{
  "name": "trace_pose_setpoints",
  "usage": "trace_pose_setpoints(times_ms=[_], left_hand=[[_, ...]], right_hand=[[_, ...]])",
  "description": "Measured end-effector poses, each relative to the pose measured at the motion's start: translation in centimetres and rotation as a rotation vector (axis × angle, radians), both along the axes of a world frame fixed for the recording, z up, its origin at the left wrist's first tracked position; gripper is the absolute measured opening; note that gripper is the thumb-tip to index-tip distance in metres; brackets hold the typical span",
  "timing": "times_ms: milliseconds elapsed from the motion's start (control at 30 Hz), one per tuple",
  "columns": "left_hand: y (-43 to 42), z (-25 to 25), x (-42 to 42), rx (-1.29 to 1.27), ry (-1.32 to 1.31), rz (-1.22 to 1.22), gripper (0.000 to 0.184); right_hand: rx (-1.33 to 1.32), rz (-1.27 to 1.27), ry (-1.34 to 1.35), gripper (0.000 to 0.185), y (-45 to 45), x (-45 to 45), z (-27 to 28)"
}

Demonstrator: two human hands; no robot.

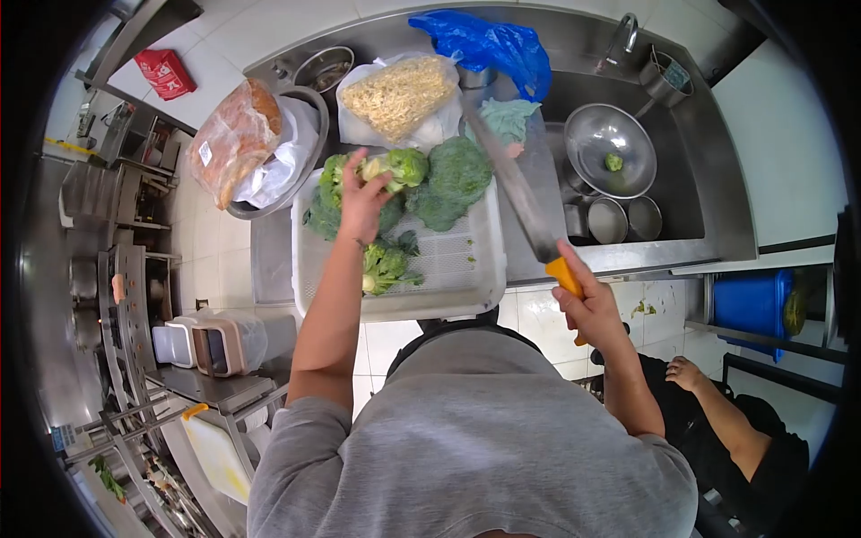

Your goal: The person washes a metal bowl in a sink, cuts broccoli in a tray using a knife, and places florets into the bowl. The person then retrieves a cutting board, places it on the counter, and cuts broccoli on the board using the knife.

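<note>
My left hand (362,202) is closed round a broccoli head (405,167) with a pale cut stem, above the left part of a white perforated crate (489,291). Larger broccoli heads (456,179) lie at the crate's back right, and a smaller piece (384,267) lies below my left wrist. In my right hand (592,309) is a long knife (516,184), gripped by its yellow handle. Its blade points up and away, beyond the crate's right edge. A green piece (613,162) lies in a metal bowl (599,125) over the sink.
Behind the crate sits a bag of pale shredded food (399,97). To its left, a metal basin (309,175) holds a wrapped package (235,139). A blue plastic bag (489,45) lies at the back. Another person's arm (731,426) is at the lower right.
</note>
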State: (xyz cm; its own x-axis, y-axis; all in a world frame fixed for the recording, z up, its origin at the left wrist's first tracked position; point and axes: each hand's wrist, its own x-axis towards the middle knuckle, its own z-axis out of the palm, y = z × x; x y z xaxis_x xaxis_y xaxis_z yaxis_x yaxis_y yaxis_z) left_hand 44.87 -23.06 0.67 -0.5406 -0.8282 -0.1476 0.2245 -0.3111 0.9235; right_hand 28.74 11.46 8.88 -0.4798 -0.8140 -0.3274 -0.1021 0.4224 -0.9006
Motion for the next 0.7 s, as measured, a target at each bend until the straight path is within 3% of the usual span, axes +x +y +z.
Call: trace_pose_setpoints(times_ms=[133, 267, 367, 567, 667, 700], left_hand=[[1.5, -3.2, -0.5, 0.108, -0.074, 0.011, 0.056], [2.1, -2.8, 1.0, -0.735, -0.787, 0.016, 0.048], [2.2, -3.9, 1.7, -0.687, -0.665, 0.117, 0.048], [2.5, -2.1, 2.4, -0.571, -0.533, 0.017, 0.047], [2.4, -1.4, 2.8, -0.872, -0.699, 0.028, 0.043], [2.2, -1.8, 2.8, -0.806, -0.682, 0.013, 0.043]], right_hand=[[0.072, 0.182, 0.094, 0.061, -1.3, 1.8, -0.2], [0.105, 0.303, 0.222, 0.064, -1.6, 3.2, -1.8], [0.075, 0.346, 0.31, 0.066, -1.7, 3.9, -2.1], [0.127, 0.401, 0.374, 0.069, -1.7, 4.3, -1.8], [0.113, 0.409, 0.415, 0.068, -2.1, 4.7, -2.0], [0.11, 0.406, 0.427, 0.068, -2.2, 4.8, -2.0]])
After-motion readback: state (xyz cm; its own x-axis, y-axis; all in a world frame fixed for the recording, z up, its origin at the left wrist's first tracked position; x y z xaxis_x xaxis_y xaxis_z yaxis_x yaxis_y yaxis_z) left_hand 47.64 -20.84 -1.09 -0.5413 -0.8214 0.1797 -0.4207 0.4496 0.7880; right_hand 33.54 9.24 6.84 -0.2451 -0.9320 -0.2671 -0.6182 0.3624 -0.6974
